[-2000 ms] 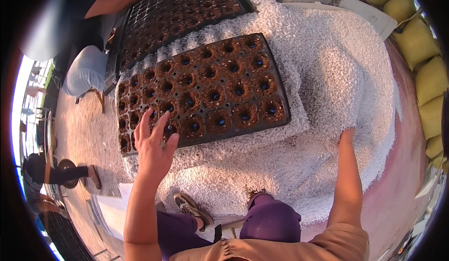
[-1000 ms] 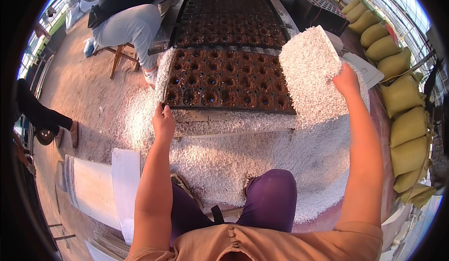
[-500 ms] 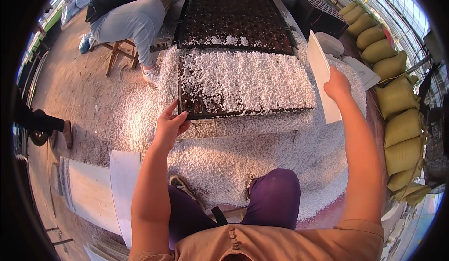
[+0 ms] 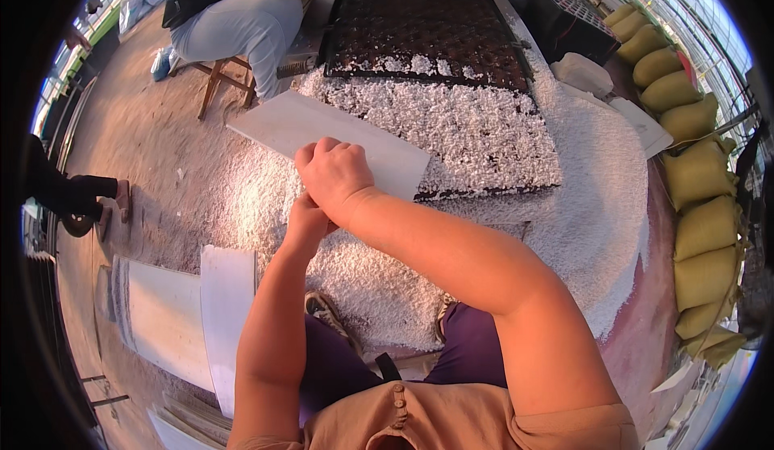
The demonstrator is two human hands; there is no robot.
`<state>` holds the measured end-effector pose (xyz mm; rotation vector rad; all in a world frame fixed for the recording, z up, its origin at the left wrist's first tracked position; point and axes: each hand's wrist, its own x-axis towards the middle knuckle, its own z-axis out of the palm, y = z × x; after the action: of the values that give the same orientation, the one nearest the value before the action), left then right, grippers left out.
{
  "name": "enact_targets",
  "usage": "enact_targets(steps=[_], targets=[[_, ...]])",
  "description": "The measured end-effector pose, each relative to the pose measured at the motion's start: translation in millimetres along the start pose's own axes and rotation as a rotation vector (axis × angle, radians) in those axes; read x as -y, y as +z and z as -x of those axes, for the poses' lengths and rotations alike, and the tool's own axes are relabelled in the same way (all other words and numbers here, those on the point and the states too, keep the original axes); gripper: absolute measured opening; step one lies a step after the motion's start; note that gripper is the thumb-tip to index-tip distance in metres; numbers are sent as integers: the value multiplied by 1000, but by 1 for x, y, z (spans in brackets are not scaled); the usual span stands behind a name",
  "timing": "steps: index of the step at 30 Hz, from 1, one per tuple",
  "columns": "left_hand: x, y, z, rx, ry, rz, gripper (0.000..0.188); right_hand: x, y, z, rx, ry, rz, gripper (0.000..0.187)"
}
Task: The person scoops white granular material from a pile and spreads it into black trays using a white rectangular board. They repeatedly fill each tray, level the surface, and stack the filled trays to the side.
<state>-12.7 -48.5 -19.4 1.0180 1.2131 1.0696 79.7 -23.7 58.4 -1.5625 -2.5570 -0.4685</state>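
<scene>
My right hand (image 4: 337, 172) grips a flat whitish board (image 4: 383, 150), held slanting over the left part of a black seedling tray (image 4: 501, 191). White granules (image 4: 476, 131) cover most of that tray. Just below the right wrist, my left hand (image 4: 305, 220) is near the tray's near left corner. The right hand and board hide its fingers and that corner, so its hold does not show. Beyond lies another black tray (image 4: 423, 27) with dark filled cells and a few white granules along its near edge.
Loose granules (image 4: 597, 208) heap around the trays. A person in light trousers (image 4: 242, 31) sits at the far left by a wooden stool (image 4: 219, 79). Yellow-green sacks (image 4: 705, 220) line the right side. Pale boards (image 4: 230, 321) lie at lower left.
My right hand has swung the board from the tray's right side across to its left end. My right forearm now crosses over my left wrist. Granules cover the tray more evenly.
</scene>
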Motion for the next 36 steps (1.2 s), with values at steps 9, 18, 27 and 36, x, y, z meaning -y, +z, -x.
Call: enact_targets(steps=[9,18,27,36], targets=[[30,-6,-27,-445,9,139,33,-73,-58,34,-87,146,-657,21],[2,-30,-40,-302,-365,249,16,-195,67,51,90,693,-1534,43],[-12,-41,-33,-277,-414,173,21,-407,15,219,-43,1058,-1211,41],[-42,-14,-88,-421,-184,-185,41,-395,43,241,-294,1385,-1727,51]])
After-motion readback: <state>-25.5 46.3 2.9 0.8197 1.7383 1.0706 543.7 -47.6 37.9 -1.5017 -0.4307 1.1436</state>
